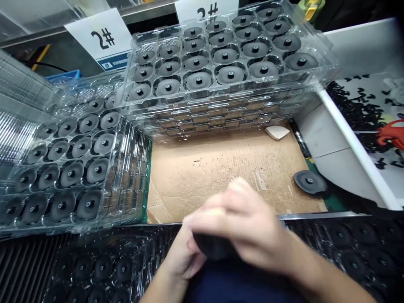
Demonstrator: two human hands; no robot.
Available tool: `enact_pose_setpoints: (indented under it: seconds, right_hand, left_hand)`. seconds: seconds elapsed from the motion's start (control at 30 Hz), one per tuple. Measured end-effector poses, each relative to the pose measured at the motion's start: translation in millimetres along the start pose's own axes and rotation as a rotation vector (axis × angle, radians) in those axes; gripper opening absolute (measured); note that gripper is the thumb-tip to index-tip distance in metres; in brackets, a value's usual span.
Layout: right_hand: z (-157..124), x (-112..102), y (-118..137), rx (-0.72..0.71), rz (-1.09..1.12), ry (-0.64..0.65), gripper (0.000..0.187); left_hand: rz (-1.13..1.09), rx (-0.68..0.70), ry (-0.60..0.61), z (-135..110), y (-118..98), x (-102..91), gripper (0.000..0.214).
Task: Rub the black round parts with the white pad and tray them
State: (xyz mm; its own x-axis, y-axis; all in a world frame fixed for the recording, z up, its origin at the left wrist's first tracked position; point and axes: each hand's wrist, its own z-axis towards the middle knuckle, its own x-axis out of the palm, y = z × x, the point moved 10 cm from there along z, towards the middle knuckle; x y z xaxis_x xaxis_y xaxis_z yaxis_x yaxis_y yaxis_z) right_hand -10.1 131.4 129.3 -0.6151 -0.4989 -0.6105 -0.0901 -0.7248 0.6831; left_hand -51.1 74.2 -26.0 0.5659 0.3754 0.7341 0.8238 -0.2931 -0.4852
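Note:
My left hand (184,252) and my right hand (240,223) come together low in the middle of the view, both blurred by motion. Between them they hold a black round disc (213,246), which is partly hidden by my fingers. Another black disc with a central stud (310,182) lies flat on the right, beyond my right hand. A stack of clear blister trays (221,59) at the far side holds rows of similar discs, and a second stack (63,160) stands to the left.
Brown cardboard (202,181) covers the bench between the stacks. A dark filled tray (104,265) lies near me, beside a metal strip (322,215). On the right, a white-walled bin (356,126) holds small black pieces and a red item. Paper "2#" signs (104,33) stand behind.

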Motion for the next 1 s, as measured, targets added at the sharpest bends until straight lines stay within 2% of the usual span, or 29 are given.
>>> enact_pose_setpoints:
  seconds: [0.07,0.13,0.2,0.27,0.37,0.5,0.7,0.83,0.93,1.0]
  right_hand:
    - [-13.4,-11.4,-52.7,0.277,-0.012,-0.09,0.026]
    - [-38.8,-12.0,-104.0,0.517,-0.105,-0.107,0.024]
    - [-63.5,-1.5,-135.6,0.591,-0.234,-0.067,0.026]
    - [-84.8,9.8,-149.7,0.585,-0.326,-0.083,0.031]
    - [-107.7,22.1,-154.0,0.601,-0.418,-0.139,0.037]
    - [-110.3,25.3,-154.5,0.633,-0.497,-0.156,0.05]
    - [-100.2,7.3,-156.3,0.627,-0.442,-0.182,0.036]
    - [-107.6,5.2,-143.6,0.718,-0.242,-0.202,0.035]
    - [-115.8,22.9,-138.3,0.829,-0.013,-0.118,0.032]
    - [-115.1,30.7,-133.9,0.851,0.054,-0.061,0.03]
  left_hand:
    - [-0.088,-0.041,0.078,3.5,3.1,13.5,0.062]
    - [-0.209,-0.073,0.139,5.8,4.2,22.5,0.054]
    - [-0.294,-0.084,0.142,8.4,3.9,23.1,0.046]
    - [-0.324,-0.089,0.114,11.0,4.2,19.9,0.043]
    - [-0.332,-0.108,0.068,13.8,5.4,15.7,0.049]
    - [-0.333,-0.108,0.018,16.3,3.5,12.2,0.052]
    - [-0.351,-0.084,-0.012,15.1,1.1,6.4,0.049]
    - [-0.366,-0.07,-0.02,14.0,0.5,0.5,0.042]
    - [-0.375,-0.067,-0.029,13.0,-0.2,-3.0,0.04]
    - [-0.373,-0.064,-0.032,12.0,-1.0,-4.2,0.041]
